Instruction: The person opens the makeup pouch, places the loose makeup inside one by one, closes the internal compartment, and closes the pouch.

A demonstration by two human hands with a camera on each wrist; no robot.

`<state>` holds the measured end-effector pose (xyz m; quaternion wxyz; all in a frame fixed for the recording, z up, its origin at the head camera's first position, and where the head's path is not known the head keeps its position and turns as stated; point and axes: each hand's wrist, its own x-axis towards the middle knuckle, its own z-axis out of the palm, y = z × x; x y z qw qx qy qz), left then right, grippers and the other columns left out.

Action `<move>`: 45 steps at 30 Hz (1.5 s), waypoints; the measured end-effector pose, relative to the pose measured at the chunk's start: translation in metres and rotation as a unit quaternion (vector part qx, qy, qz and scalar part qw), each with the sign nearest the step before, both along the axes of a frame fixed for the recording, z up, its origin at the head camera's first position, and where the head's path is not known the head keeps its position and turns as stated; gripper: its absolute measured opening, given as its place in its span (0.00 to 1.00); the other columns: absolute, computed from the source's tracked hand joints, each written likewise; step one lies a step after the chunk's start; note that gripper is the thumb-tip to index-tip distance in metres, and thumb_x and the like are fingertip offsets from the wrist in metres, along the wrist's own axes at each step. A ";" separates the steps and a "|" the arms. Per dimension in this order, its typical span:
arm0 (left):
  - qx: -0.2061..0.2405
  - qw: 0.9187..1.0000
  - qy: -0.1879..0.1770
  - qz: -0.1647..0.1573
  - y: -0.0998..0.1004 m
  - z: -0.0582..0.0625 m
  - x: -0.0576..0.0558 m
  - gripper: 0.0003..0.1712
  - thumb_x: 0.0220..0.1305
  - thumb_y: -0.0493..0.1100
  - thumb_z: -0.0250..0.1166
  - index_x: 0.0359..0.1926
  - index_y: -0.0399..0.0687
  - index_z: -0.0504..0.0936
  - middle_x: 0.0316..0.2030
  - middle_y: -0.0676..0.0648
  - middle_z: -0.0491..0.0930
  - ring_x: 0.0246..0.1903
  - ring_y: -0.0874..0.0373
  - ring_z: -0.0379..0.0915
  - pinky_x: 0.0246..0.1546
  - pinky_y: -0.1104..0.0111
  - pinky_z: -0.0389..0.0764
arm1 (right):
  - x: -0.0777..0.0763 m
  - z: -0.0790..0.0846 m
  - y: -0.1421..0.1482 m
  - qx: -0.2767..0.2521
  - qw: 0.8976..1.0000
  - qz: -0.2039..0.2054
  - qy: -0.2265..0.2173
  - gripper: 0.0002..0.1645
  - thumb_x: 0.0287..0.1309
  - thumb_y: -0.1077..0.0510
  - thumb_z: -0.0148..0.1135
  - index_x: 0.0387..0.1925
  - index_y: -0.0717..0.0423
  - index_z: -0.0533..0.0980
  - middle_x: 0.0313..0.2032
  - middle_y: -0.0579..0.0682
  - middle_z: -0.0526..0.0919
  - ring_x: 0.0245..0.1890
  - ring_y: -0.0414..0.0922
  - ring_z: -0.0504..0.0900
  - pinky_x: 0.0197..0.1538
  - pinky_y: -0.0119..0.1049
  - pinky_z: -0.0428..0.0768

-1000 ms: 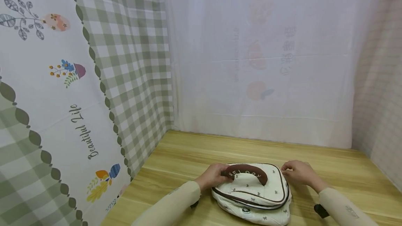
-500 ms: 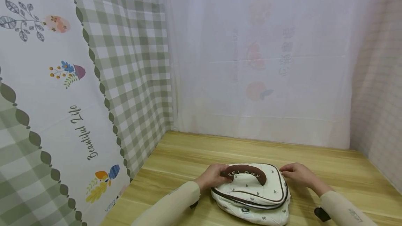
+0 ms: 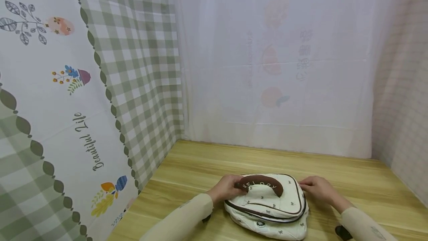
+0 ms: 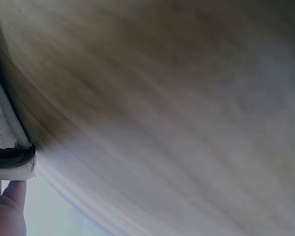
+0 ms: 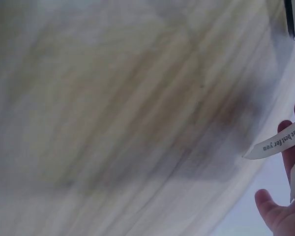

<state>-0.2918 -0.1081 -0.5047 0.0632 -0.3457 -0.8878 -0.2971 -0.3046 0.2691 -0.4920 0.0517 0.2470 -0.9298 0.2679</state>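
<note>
A cream quilted bag (image 3: 291,205) with small bow prints, brown piping and a zipper lies on the table in the head view. Its curved brown handle (image 3: 267,182) has light lettering. My left hand (image 3: 227,188) grips the bag's left side by the handle's end. In the left wrist view, its fingers (image 4: 15,192) bend under the zippered edge. At the bag's right edge is my right hand (image 3: 317,189), fingers bent. The right wrist view shows a white ribbon (image 5: 280,140) printed "all the best for you" running between its fingers; the rest of the ribbon is out of frame.
The wood-grain table (image 3: 200,159) extends behind and beside the bag. A green checked cloth (image 3: 143,55) hangs on the left, a white sheet (image 3: 227,103) at the back and a pale checked cloth (image 3: 404,122) on the right.
The right hand has lowered slightly at the bag's right edge, its fingers drawn closer together. The bag has shifted a touch left in the head view. The left hand keeps its place.
</note>
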 end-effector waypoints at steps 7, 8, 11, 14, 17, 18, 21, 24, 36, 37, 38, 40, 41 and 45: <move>0.002 1.000 -0.007 0.013 0.002 0.000 -0.001 0.09 0.56 0.43 0.76 0.37 0.53 0.86 0.35 0.62 0.85 0.36 0.75 0.75 0.42 0.80 0.73 | 0.009 0.000 0.005 0.002 0.998 -0.017 0.053 0.07 0.58 0.53 0.69 0.34 0.51 0.88 0.34 0.43 0.86 0.38 0.43 0.83 0.42 0.44 0.80; 0.007 1.000 -0.016 0.015 0.003 0.000 -0.001 0.09 0.56 0.43 0.76 0.37 0.53 0.86 0.34 0.62 0.85 0.36 0.75 0.75 0.42 0.80 0.73 | 0.011 -0.001 0.006 0.004 0.998 -0.013 0.067 0.07 0.58 0.54 0.69 0.34 0.51 0.89 0.34 0.43 0.86 0.37 0.43 0.83 0.41 0.43 0.80; 0.016 0.999 -0.034 0.026 0.004 0.001 -0.001 0.08 0.55 0.43 0.76 0.36 0.52 0.87 0.33 0.62 0.85 0.35 0.75 0.75 0.42 0.80 0.73 | 0.015 -0.001 0.009 0.009 0.994 -0.006 0.105 0.06 0.56 0.55 0.71 0.33 0.52 0.89 0.34 0.44 0.85 0.36 0.42 0.83 0.38 0.41 0.80; 0.016 0.998 -0.049 0.041 0.005 0.002 0.000 0.07 0.55 0.44 0.77 0.35 0.53 0.87 0.31 0.62 0.85 0.34 0.75 0.75 0.43 0.80 0.74 | 0.021 -0.002 0.012 0.010 0.992 -0.001 0.129 0.05 0.55 0.57 0.71 0.32 0.54 0.88 0.33 0.46 0.85 0.35 0.44 0.83 0.36 0.40 0.80; 0.010 0.997 -0.051 0.048 0.005 0.003 0.001 0.08 0.55 0.44 0.77 0.35 0.53 0.87 0.31 0.62 0.86 0.35 0.75 0.76 0.43 0.79 0.74 | 0.027 -0.003 0.015 0.008 0.990 -0.002 0.138 0.04 0.55 0.58 0.72 0.31 0.54 0.88 0.33 0.45 0.85 0.35 0.43 0.83 0.37 0.41 0.80; 0.008 0.997 -0.051 0.050 0.006 0.003 0.001 0.08 0.55 0.44 0.77 0.36 0.54 0.87 0.31 0.62 0.86 0.35 0.74 0.76 0.43 0.79 0.74 | 0.030 -0.003 0.016 0.007 0.990 -0.003 0.143 0.03 0.54 0.58 0.72 0.31 0.53 0.88 0.33 0.45 0.85 0.35 0.43 0.83 0.37 0.41 0.80; 0.009 0.997 -0.052 0.051 0.007 0.004 0.001 0.08 0.55 0.44 0.77 0.36 0.54 0.87 0.32 0.62 0.86 0.36 0.74 0.76 0.43 0.79 0.74 | 0.038 -0.004 0.017 0.004 0.988 -0.009 0.153 0.03 0.52 0.58 0.73 0.30 0.52 0.88 0.33 0.43 0.85 0.35 0.42 0.82 0.38 0.42 0.80; 0.011 0.997 -0.052 0.053 0.008 0.004 0.002 0.08 0.54 0.43 0.77 0.35 0.54 0.87 0.32 0.62 0.86 0.36 0.74 0.76 0.43 0.79 0.74 | 0.044 -0.004 0.018 0.005 0.987 -0.017 0.157 0.02 0.51 0.57 0.74 0.29 0.52 0.88 0.32 0.44 0.85 0.35 0.42 0.82 0.38 0.42 0.80; 0.023 0.997 -0.053 0.058 0.009 0.005 0.004 0.06 0.54 0.42 0.77 0.34 0.53 0.88 0.31 0.61 0.86 0.35 0.75 0.76 0.43 0.79 0.74 | 0.073 -0.001 0.013 -0.003 0.982 -0.066 0.179 0.04 0.46 0.56 0.77 0.25 0.45 0.86 0.30 0.35 0.83 0.33 0.35 0.80 0.35 0.39 0.77; 0.023 0.997 -0.054 0.059 0.009 0.005 0.004 0.07 0.54 0.42 0.77 0.34 0.53 0.88 0.31 0.61 0.86 0.35 0.75 0.76 0.43 0.79 0.74 | 0.076 -0.001 0.012 -0.007 0.981 -0.067 0.179 0.04 0.46 0.56 0.77 0.25 0.45 0.86 0.30 0.34 0.82 0.32 0.34 0.80 0.35 0.38 0.77; 0.022 0.997 -0.052 0.060 0.009 0.005 0.003 0.07 0.54 0.42 0.77 0.34 0.53 0.88 0.31 0.61 0.86 0.35 0.75 0.76 0.43 0.79 0.74 | 0.079 -0.001 0.011 -0.010 0.982 -0.070 0.178 0.04 0.46 0.56 0.77 0.25 0.45 0.86 0.30 0.34 0.82 0.32 0.34 0.79 0.34 0.38 0.76; 0.016 0.997 -0.048 0.062 0.009 0.004 0.002 0.07 0.54 0.43 0.77 0.35 0.53 0.88 0.32 0.61 0.86 0.34 0.74 0.75 0.42 0.79 0.74 | 0.083 -0.002 0.009 -0.018 0.981 -0.068 0.182 0.05 0.45 0.57 0.77 0.25 0.46 0.86 0.30 0.31 0.81 0.31 0.32 0.78 0.34 0.37 0.76; 0.014 0.997 -0.046 0.063 0.009 0.004 0.002 0.08 0.54 0.43 0.77 0.35 0.53 0.88 0.32 0.61 0.86 0.34 0.74 0.75 0.41 0.79 0.74 | 0.086 -0.002 0.008 -0.022 0.981 -0.067 0.183 0.05 0.45 0.57 0.77 0.24 0.45 0.86 0.30 0.30 0.80 0.31 0.31 0.78 0.33 0.37 0.76; 0.014 0.997 -0.044 0.066 0.008 0.003 0.002 0.09 0.53 0.43 0.77 0.36 0.52 0.87 0.32 0.61 0.85 0.33 0.74 0.74 0.40 0.79 0.74 | 0.094 0.000 0.005 -0.033 0.982 -0.071 0.172 0.06 0.45 0.58 0.77 0.24 0.46 0.85 0.29 0.29 0.80 0.31 0.31 0.78 0.34 0.37 0.77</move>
